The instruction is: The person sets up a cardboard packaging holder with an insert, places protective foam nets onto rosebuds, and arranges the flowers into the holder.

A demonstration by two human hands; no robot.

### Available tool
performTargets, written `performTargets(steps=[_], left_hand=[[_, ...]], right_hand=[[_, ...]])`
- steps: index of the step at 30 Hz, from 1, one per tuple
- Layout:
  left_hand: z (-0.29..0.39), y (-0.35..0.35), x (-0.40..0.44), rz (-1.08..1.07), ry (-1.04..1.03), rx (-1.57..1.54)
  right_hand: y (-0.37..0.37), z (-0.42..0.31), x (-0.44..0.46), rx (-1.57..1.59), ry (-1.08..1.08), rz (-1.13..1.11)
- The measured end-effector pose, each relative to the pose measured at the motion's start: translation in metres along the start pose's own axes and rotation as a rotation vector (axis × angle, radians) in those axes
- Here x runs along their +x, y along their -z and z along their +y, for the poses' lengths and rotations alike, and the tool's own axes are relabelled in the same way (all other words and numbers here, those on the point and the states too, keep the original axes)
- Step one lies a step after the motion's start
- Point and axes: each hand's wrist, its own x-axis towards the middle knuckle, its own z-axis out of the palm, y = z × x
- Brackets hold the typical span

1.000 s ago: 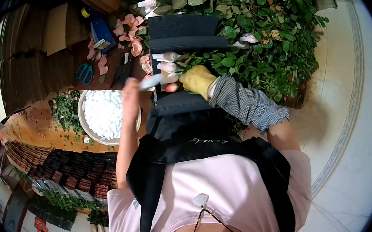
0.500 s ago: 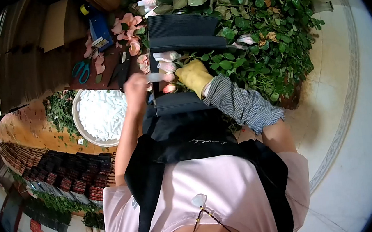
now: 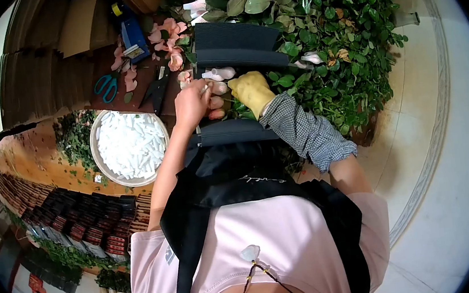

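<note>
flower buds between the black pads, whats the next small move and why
Perhaps net the lowest bud next: it looks bare and pink, whereas the top bud wears pale mesh. The left hand is at the row and the gloved right hand is close beside it.

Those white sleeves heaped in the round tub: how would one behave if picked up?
Probably light: the white sleeves look thin and lie loosely heaped in the tub. One is likely soft and stretchy, since the netted rosebuds show similar mesh fitted to their curves. Its narrow shape might also let it roll if pushed.
</note>
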Motion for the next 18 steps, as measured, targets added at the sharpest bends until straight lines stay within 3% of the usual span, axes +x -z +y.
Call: performTargets(steps=[2, 3, 4, 6, 8, 10, 12, 14, 16, 18], left_hand=[[-0.018, -0.007, -0.001, 0.173, -0.106, -0.101], [-0.017, -0.006, -0.004, 0.199, -0.072, -0.122], [-0.025, -0.012, -0.003, 0.192, -0.077, -0.116], [-0.048, -0.030, -0.003, 0.546, 0.021, -0.464], [-0.032, 0.027, -0.002, 0.594, 0.266, -0.517], [-0.037, 0.036, -0.003, 0.697, -0.061, -0.377], [-0.052, 0.029, -0.010, 0.394, -0.194, -0.425], [-0.070, 0.014, -0.008, -0.056, 0.276, -0.646], [-0.042, 0.010, 0.004, -0.014, 0.131, -0.281], [-0.030, -0.004, 0.019, 0.031, 0.064, -0.175]], right_hand=[[0.006, -0.001, -0.001, 0.077, -0.049, 0.026], [-0.017, 0.001, 0.004, 0.092, -0.037, 0.199], [-0.017, 0.001, 0.006, 0.099, -0.044, 0.202], [-0.018, -0.001, 0.007, 0.042, -0.097, 0.113], [-0.014, -0.003, -0.002, 0.010, -0.136, 0.046], [-0.011, 0.002, -0.009, 0.032, -0.017, 0.134], [0.049, -0.015, -0.035, 0.076, -0.108, 0.012], [0.045, -0.013, -0.032, 0.009, -0.145, -0.014], [0.011, -0.005, -0.010, -0.077, -0.156, -0.006], [0.004, -0.005, 0.001, -0.143, -0.143, 0.019]])
